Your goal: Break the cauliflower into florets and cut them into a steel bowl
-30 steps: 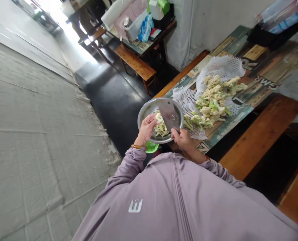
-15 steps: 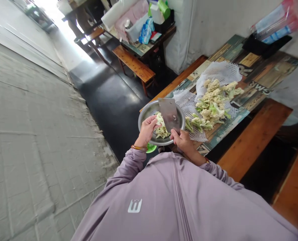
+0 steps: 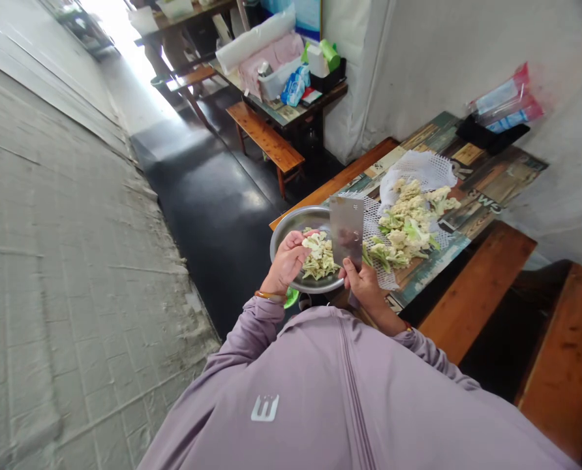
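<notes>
My left hand (image 3: 287,263) is closed on a cauliflower piece (image 3: 313,242) above a round metal bowl (image 3: 291,225) that holds cut florets (image 3: 321,263). My right hand (image 3: 367,287) grips the handle of a steel cleaver (image 3: 346,230), its broad blade held upright over the bowl's right side, just right of the piece. The bowl sits at the near corner of a patterned table (image 3: 481,176). To its right, a heap of cauliflower (image 3: 408,219) lies on white mesh netting (image 3: 421,168).
A wooden bench (image 3: 472,290) runs along the table's near side, another bench (image 3: 562,365) at far right. A black tray with packets (image 3: 499,124) sits at the table's far end. Another table with clutter (image 3: 291,85) and a bench (image 3: 266,134) stand further back. Dark floor lies left.
The cleaver has shifted right and stands more upright, away from the piece in my left hand. The camera view has tilted, showing more of the room.
</notes>
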### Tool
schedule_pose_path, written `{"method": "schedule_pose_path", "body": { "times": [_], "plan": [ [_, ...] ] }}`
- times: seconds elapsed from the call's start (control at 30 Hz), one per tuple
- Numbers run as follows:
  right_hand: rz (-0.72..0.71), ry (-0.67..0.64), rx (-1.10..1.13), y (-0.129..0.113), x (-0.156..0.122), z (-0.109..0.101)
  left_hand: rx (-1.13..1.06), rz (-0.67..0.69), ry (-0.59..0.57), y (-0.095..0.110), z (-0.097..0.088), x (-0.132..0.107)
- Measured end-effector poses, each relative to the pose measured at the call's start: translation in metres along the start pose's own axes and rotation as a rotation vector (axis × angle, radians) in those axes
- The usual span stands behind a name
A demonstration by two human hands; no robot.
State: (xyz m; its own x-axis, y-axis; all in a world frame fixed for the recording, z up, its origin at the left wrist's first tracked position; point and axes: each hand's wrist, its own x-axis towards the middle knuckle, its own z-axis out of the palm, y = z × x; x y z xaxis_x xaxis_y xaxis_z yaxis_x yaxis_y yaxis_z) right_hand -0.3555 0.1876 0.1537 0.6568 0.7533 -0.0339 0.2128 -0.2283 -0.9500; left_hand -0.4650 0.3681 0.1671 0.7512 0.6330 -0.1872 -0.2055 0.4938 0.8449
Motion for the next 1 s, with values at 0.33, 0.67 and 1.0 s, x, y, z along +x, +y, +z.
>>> {"method": "schedule_pose_path", "body": {
  "times": [0.33,0.67,1.0],
  "plan": [
    [0.083,0.040,0.032,0.011,-0.006,-0.007,-0.051,-0.058,0.151,-0.020,-0.003,0.004],
    [0.125,0.019,0.049,0.027,-0.003,-0.014,0.115,-0.082,0.246,-0.040,0.002,0.015],
    [0.027,-0.063,-0.069,0.014,0.008,-0.012,0.152,-0.125,0.145,-0.036,0.017,0.015]
  ]
}}
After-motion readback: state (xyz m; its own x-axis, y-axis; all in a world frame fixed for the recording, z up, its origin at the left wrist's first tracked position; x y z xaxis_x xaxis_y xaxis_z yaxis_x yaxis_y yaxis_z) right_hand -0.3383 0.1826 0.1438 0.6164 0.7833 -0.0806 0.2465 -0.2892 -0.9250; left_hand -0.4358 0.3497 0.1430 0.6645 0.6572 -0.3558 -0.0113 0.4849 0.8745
